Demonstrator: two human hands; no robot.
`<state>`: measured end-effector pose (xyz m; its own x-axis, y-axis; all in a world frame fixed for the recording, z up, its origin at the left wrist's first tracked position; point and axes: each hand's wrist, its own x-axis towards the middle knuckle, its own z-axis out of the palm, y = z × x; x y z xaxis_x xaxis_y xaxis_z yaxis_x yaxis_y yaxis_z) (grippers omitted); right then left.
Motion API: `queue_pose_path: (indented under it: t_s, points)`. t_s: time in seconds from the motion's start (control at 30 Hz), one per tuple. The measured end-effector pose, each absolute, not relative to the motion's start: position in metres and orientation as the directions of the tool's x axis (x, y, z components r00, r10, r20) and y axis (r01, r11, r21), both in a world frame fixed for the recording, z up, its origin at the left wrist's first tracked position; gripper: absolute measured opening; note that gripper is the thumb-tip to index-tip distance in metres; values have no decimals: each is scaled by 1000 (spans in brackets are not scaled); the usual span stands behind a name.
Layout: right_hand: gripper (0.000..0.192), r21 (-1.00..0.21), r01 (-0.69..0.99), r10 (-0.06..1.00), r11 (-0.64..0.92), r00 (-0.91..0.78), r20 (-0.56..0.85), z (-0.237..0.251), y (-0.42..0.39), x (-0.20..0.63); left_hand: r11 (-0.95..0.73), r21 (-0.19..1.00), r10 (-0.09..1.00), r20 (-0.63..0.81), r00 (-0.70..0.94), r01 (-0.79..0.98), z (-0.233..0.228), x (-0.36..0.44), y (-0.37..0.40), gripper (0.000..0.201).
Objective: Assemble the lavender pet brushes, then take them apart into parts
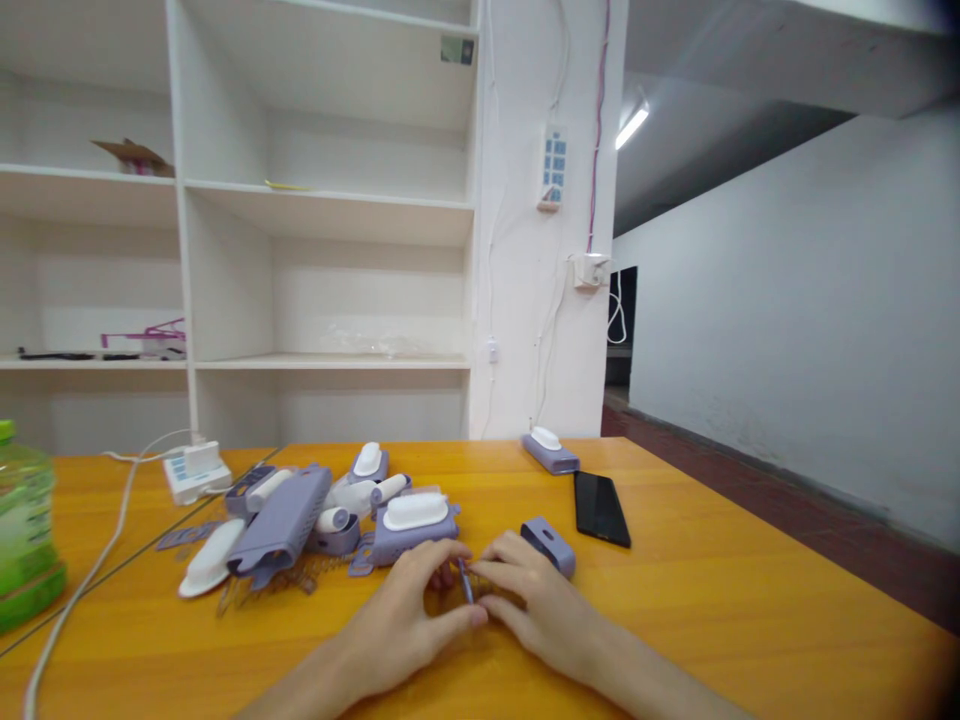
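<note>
your left hand point(409, 625) and right hand point(536, 600) pinch one small purple clip point(466, 582) together on the orange table point(712, 600), near the purple parts pile point(322, 520).

The desk point(712, 600) is orange wood. On it lies a heap of purple and white plastic parts point(315, 520). One purple piece point(550, 452) sits apart at the back, next to a black phone point(601, 508). A white power strip point(196, 470) and a green bottle point(26, 525) are on the left.
</note>
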<state>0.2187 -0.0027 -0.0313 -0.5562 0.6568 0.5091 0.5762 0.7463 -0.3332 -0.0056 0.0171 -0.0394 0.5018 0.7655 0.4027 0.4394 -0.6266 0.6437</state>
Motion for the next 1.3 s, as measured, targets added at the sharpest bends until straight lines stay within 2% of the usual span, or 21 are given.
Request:
queue_pose_path:
  t_s: [0.07,0.13,0.23,0.33,0.43,0.5,0.57,0.6,0.67,0.7,0.77,0.8,0.83,0.93,1.07,1.2,1.3]
  points:
    - [22,-238,581,601,778,-581,548,-31,-3,219,-583,720,784,375,495,377,-37,-4,18,43]
    - [24,-129,577,531,806,-611,587,-29,-3,218,-513,823,791,342,507,244,-32,-2,20,41]
    - [22,10,571,428,821,-626,652,-27,-4,218,-325,944,788,237,568,57,-25,-2,27,43]
    - [25,120,566,332,816,-627,704,-23,-6,218,-57,998,763,23,646,32,-16,-7,29,46]
    - [24,163,574,300,803,-625,720,-21,-9,218,166,984,685,-166,709,70,-10,-11,26,49]
    - [20,135,589,325,797,-607,725,-21,-9,218,168,981,694,-184,696,93,-5,-14,25,50]
    - [19,84,601,369,795,-588,720,-22,-8,218,23,991,779,-102,618,135,1,-17,27,47]
    - [20,62,598,387,799,-589,709,-22,-8,218,-100,978,837,-15,546,181,6,-20,29,47]
    - [23,34,581,415,813,-618,668,-22,-7,218,-368,853,901,229,368,370,16,-32,37,48]
    - [25,28,569,422,822,-642,640,-22,-7,218,-472,725,882,385,273,502,21,-40,42,47]
    - [26,25,547,433,837,-690,580,-20,-8,218,-506,426,773,610,175,750,30,-60,54,44]
    - [27,23,539,438,842,-708,555,-19,-9,218,-476,328,724,672,153,816,32,-71,60,44]
    - [28,20,535,442,845,-718,538,-18,-10,218,-450,269,712,684,160,852,33,-80,65,45]
    - [37,-22,554,485,832,-707,515,-12,-12,220,-394,200,757,624,194,897,28,-101,78,45]
    - [51,-122,652,621,748,-625,473,-5,-10,234,-373,102,780,573,252,922,17,-105,82,42]
    - [83,-205,746,751,634,-530,393,-4,-2,255,-390,89,768,580,271,917,18,-100,79,40]
    - [102,-247,773,796,584,-487,358,-7,8,272,-487,80,685,653,323,870,25,-89,69,29]
